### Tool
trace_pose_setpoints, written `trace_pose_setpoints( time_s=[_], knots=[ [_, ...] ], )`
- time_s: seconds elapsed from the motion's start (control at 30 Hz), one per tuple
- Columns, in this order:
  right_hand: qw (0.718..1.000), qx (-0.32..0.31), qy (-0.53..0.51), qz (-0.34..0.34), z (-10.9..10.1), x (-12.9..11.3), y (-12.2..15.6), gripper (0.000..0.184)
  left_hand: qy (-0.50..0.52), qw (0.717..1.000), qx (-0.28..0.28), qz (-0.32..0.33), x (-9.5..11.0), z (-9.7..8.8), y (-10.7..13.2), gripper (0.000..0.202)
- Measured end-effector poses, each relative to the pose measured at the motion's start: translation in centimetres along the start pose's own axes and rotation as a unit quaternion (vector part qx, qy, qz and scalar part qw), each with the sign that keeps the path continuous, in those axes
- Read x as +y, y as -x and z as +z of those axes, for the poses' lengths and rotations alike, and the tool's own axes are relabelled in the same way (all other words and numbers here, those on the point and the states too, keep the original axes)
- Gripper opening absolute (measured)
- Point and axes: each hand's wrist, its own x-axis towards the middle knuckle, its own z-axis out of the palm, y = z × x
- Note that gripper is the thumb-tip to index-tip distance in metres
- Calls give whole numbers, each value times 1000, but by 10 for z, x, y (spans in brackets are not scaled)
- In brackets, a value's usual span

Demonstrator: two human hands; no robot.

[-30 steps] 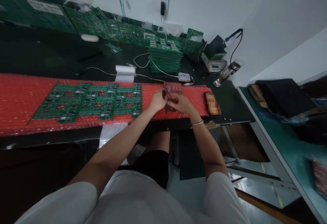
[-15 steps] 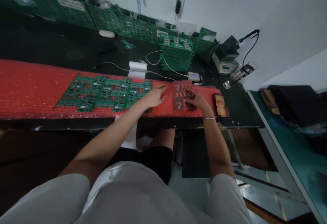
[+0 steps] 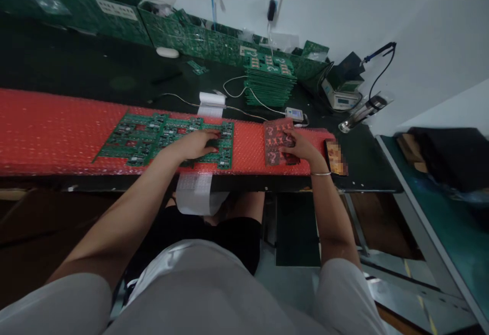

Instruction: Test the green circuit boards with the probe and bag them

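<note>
Dark worktop [image 3: 87,57], the broadest element, carries a long strip of red bubble wrap [image 3: 248,146] along its near edge. On the strip's left half lies a row of green circuit boards [image 3: 173,131]; beyond the strip, on the far side, stands a stack of boards [image 3: 269,85]. Toward the strip's right end lies a red-covered board [image 3: 272,144]. Right hand [image 3: 300,146]: fingers spread upon that board's right side, seemingly steadying it. Left hand [image 3: 196,144]: fingers apart over the row's right end, grasping nothing visible; contact cannot be told. The step appears to be board wrapping; judged so, the next move calls for an edge grip, clear of the components.
</note>
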Motion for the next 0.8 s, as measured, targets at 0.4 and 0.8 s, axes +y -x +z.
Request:
trace_pose_setpoints(
  time_s=[0.4,0.8],
  knots=[
    [996,-15,91,20,-9,-42,13,78,-50,994,78,56,31,-3,-19,39],
    [976,-11,216,-25,1,-83,-2,72,-19,999,45,18,90,13,-71,28]
  ],
)
